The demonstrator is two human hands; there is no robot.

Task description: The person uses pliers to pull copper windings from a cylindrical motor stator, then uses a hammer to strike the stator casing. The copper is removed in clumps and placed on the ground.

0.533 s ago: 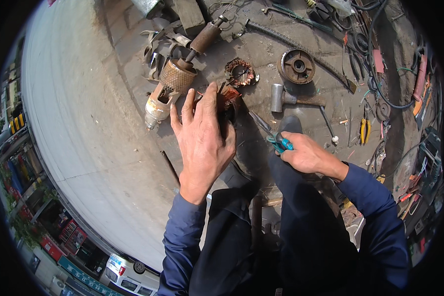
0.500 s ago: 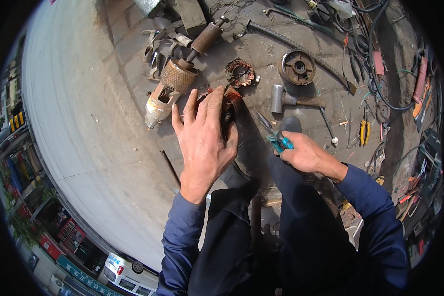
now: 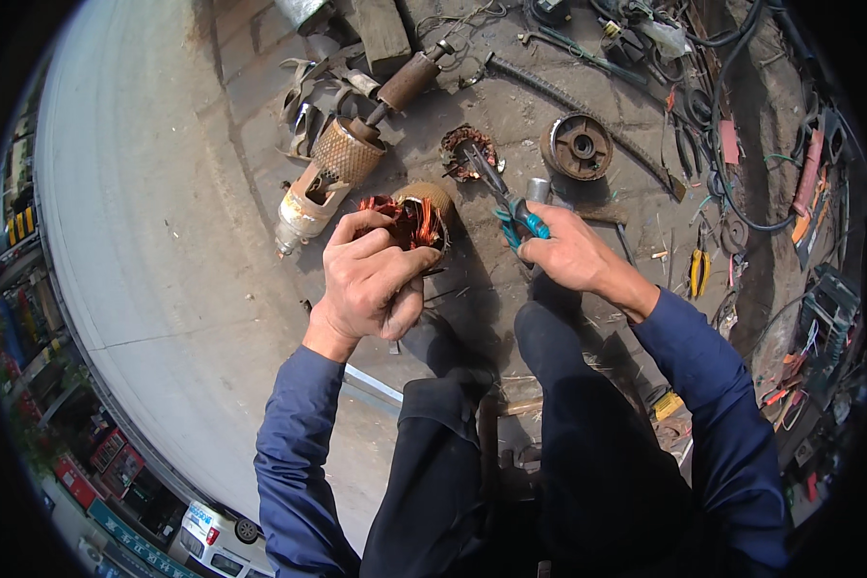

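The motor coil (image 3: 416, 218), a round metal shell with bright copper wire bunched at its open end, sits low over the dirty ground (image 3: 511, 289), just in front of the person's knees. The left hand (image 3: 368, 279) holds it, with the fingers (image 3: 361, 229) curled tight over the top and the thumb pressed against the side. The right hand (image 3: 570, 252) is just beside it, fingers closed around the blue handles of a pair of pliers (image 3: 503, 193). The thin tips of the pliers point up and away from the coil and do not touch it; I cannot tell if the tips are apart or together. It looks like the step in hand is pulling the copper wire out of the shell. The next move seems to call for turning the tips down to the copper, pinching one bunch of wire, and holding the shell very still with the left hand so it does not slip. Farther out lie a motor part with a gold mesh cover (image 3: 342, 154), a small rusty wire ring (image 3: 464, 149), a dark wheel (image 3: 578, 146) and a hammer (image 3: 539, 193). Many cables and tools lie at the right.
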